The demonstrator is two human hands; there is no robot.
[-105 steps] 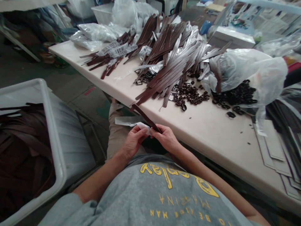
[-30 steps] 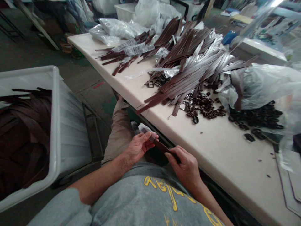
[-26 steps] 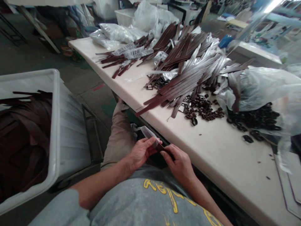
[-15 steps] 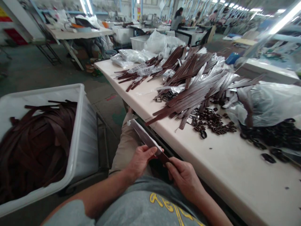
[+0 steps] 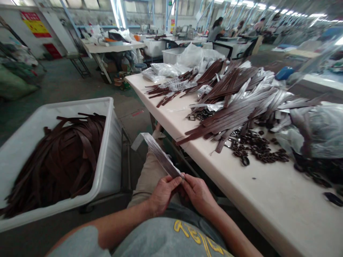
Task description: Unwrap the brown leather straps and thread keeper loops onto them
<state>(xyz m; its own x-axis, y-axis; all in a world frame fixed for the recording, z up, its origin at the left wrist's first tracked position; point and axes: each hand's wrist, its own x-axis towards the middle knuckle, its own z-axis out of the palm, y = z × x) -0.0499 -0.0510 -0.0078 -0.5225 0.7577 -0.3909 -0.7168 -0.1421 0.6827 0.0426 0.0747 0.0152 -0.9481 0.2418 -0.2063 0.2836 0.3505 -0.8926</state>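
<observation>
The held strap [image 5: 163, 159] shows through a thin, glossy plastic sleeve [image 5: 138, 141] — clear and creased. The tub [image 5: 105, 151] looks like smooth plastic, its brown straps [image 5: 66, 153] matt — leather-like; the shirt [image 5: 160, 237] is matt cloth.

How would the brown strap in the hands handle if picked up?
The strap juts fairly straight past the left hand, so it is probably semi-stiff. Its glossy clear sleeve may be slippery, and the sleeve's bent-over end looks floppy.
</observation>
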